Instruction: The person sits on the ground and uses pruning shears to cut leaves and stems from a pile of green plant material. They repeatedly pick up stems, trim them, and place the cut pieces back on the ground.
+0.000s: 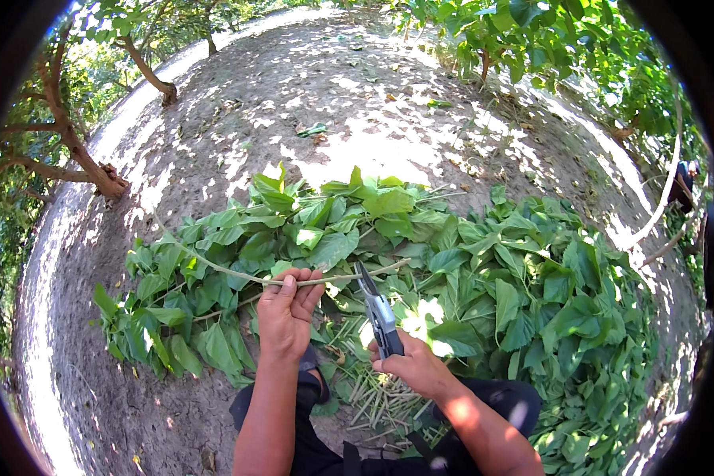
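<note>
My left hand (287,319) pinches a long, thin green branch (228,271) between thumb and fingers. The branch runs from the far left, through the fingers, to a bare end on the right. In my right hand (417,366) are grey pruning shears (381,314) with dark grips. Their blades are at the branch, just right of my left hand; whether they are closed on it I cannot tell. Beneath both hands spreads a heap of leafy green cuttings (523,297). Short cut stem pieces (377,404) lie between my knees.
Dry bare soil (293,87) dappled with sunlight stretches ahead. Tree trunks (95,174) stand at the left, and leafy branches (531,40) hang at the far right. A pale curved branch (665,190) rises at the right edge. My shoe (316,385) is close to the heap.
</note>
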Demonstrator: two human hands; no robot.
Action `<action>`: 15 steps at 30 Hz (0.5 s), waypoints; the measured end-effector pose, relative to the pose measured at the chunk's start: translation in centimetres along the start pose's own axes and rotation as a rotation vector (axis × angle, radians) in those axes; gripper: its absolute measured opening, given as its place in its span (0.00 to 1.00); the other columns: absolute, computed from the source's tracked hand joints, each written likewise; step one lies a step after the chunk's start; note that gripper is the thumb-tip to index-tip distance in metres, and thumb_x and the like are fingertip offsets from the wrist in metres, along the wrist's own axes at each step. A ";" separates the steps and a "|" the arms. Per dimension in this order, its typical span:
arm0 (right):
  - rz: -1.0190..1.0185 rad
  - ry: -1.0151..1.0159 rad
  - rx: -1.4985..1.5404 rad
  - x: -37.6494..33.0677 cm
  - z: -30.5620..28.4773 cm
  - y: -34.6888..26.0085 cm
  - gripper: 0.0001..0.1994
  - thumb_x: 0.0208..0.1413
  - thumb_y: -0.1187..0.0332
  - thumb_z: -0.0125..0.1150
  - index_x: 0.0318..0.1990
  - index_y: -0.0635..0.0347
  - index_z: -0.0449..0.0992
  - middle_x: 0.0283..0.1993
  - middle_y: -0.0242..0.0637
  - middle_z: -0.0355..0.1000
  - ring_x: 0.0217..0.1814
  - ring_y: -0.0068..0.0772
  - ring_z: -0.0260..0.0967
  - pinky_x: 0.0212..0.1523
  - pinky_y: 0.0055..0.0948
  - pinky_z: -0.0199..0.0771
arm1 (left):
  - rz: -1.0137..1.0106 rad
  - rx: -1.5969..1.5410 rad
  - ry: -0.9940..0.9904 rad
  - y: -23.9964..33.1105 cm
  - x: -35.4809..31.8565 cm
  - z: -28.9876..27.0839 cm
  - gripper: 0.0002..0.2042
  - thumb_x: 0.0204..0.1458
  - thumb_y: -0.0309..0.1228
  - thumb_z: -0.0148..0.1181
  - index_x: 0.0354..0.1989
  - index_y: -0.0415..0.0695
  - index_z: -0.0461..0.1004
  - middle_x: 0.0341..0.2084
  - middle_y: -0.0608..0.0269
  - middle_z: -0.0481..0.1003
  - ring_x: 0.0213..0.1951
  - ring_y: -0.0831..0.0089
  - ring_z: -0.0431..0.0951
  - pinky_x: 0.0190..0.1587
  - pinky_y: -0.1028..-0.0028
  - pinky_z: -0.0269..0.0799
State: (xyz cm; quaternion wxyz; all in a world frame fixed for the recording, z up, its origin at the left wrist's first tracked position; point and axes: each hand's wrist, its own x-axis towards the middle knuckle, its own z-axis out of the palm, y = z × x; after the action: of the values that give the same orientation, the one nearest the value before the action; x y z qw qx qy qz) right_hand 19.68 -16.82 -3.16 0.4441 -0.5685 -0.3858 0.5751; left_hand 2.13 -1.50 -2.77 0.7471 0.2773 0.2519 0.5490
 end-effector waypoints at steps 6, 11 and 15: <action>0.011 0.021 0.012 0.4 -0.4 0.0 0.21 0.47 0.64 0.64 0.44 0.69 0.69 0.36 0.36 0.71 0.38 0.26 0.68 0.42 0.26 0.68 | -0.060 0.043 -0.047 -0.4 -0.6 0.8 0.07 0.59 0.24 0.52 0.42 0.35 0.72 0.41 0.51 0.76 0.48 0.57 0.77 0.52 0.61 0.77; -0.019 0.064 0.084 0.3 -0.1 0.4 0.20 0.46 0.65 0.63 0.44 0.68 0.69 0.35 0.35 0.71 0.38 0.24 0.68 0.42 0.25 0.68 | -0.086 0.036 -0.059 -0.7 -0.7 1.0 0.07 0.59 0.24 0.52 0.41 0.34 0.72 0.42 0.50 0.76 0.48 0.57 0.77 0.51 0.62 0.77; -0.024 0.049 0.118 0.4 -0.2 0.0 0.18 0.46 0.66 0.63 0.42 0.67 0.69 0.34 0.34 0.71 0.36 0.23 0.67 0.41 0.24 0.68 | -0.087 0.034 -0.064 -0.8 -0.8 1.0 0.07 0.59 0.24 0.51 0.41 0.34 0.72 0.42 0.50 0.76 0.47 0.57 0.78 0.50 0.63 0.78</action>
State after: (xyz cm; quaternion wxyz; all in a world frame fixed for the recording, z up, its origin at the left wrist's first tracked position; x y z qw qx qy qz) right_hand 19.90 -16.48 -3.27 0.4930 -0.5508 -0.3470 0.5772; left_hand 3.06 -2.62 -2.55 0.7732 0.2960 0.2491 0.5025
